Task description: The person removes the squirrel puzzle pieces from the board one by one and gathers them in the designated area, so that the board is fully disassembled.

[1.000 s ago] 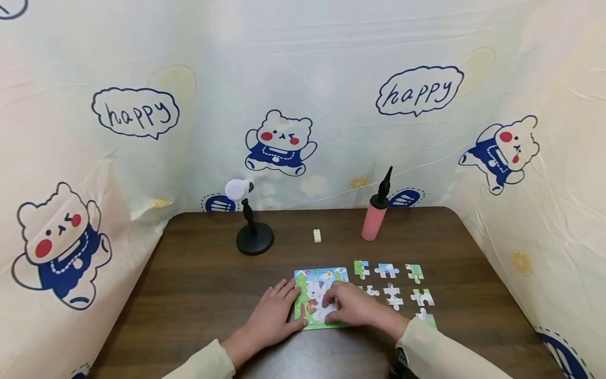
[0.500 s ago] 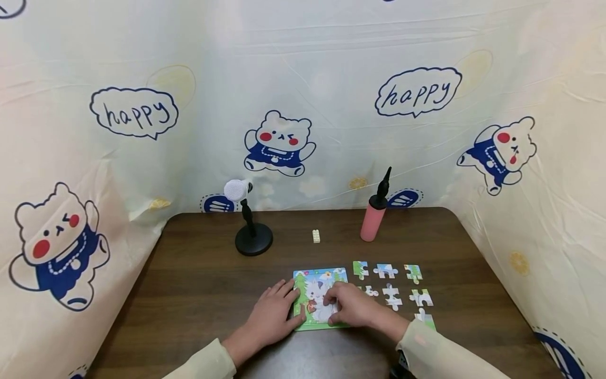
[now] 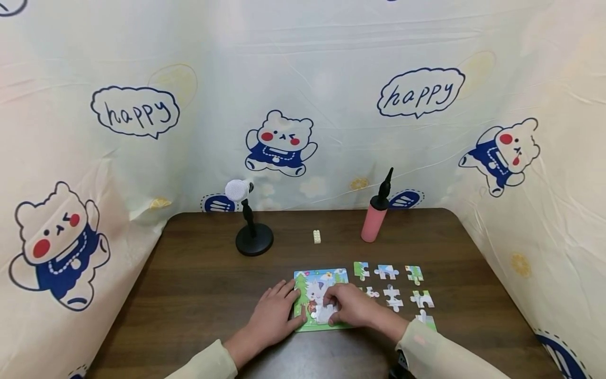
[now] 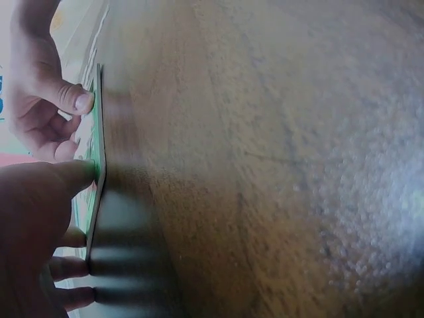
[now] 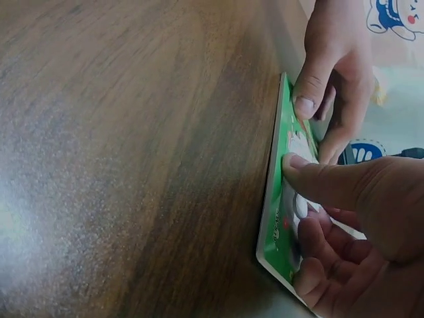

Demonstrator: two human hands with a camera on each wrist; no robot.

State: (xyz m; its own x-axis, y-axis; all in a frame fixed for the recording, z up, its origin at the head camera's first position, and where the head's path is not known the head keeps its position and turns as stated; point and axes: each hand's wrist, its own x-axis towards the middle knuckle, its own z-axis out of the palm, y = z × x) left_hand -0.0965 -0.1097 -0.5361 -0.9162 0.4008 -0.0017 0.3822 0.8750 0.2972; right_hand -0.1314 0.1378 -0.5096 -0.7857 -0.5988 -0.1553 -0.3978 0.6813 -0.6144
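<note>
A jigsaw puzzle board [image 3: 319, 275] with a white cartoon animal and a green border lies flat on the brown table. My left hand [image 3: 272, 310] rests along the board's left edge, fingers straight; its thumb presses the lower left border. Over the board's lower right part, my right hand [image 3: 352, 305] curls its fingers and thumb round a white puzzle piece [image 3: 324, 314], which sits slightly raised from the picture. In the right wrist view the right thumb [image 5: 318, 173] is close to the board's green border [image 5: 273, 218]. The right hand covers much of the piece.
Several loose puzzle pieces [image 3: 393, 298] lie right of the board. Farther back stand a black round-based stand with a white head [image 3: 254, 239], a small cream toy brick [image 3: 317, 236] and a pink pump with a black nozzle [image 3: 373, 223]. A printed cloth [image 3: 331, 158] hangs behind the table.
The white piece under the right hand's fingers has come up a little from the board, altering the picture there. The left hand keeps its place.
</note>
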